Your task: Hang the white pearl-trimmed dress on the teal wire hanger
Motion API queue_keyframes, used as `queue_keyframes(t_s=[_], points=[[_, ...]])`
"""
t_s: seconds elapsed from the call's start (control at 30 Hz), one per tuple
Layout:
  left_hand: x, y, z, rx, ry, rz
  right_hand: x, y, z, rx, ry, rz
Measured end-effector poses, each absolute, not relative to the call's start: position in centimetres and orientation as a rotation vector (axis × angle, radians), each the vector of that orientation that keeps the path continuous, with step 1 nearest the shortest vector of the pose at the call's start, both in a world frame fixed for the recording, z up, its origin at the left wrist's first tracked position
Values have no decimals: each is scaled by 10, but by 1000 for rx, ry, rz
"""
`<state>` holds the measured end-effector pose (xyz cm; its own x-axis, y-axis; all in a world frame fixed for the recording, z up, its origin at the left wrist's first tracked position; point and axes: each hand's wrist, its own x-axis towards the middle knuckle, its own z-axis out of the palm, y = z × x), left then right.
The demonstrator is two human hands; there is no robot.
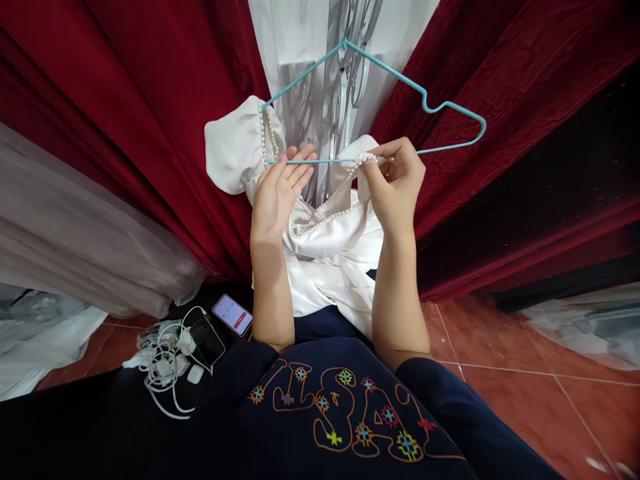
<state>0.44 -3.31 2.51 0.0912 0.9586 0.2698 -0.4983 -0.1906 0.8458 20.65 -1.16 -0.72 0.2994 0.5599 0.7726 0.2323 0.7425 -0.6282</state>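
While right hand (397, 190) pinched beaded edge of white dress (330, 240) at low bar of blue hanger (385, 66), left hand (277, 197) was open, fingers out straight, at same bar. Dress was in front, between both arms, and reached down to dark blue lap (327, 325). One puffy sleeve (230, 147) sat at hanger's left end. Red drapes (150, 100) hung on both sides. Phone (233, 315) and white plug (187, 343) with wires lay low on left.

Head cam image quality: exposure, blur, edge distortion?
Head view: left hand and right hand look reasonably sharp; white dress bright, pearl trim readable; dark fabric at right loses detail; floor tiles look stretched toward the right edge.
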Motion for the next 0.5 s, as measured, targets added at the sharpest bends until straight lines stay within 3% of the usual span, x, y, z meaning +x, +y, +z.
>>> queue_keyframes(t_s=[0.27,0.5], points=[[-12,-40,21,1191,567,1315,217,-45,-17,-767,-1316,161],[-27,-42,32,1260,649,1237,297,-30,-17,-1156,-649,154]])
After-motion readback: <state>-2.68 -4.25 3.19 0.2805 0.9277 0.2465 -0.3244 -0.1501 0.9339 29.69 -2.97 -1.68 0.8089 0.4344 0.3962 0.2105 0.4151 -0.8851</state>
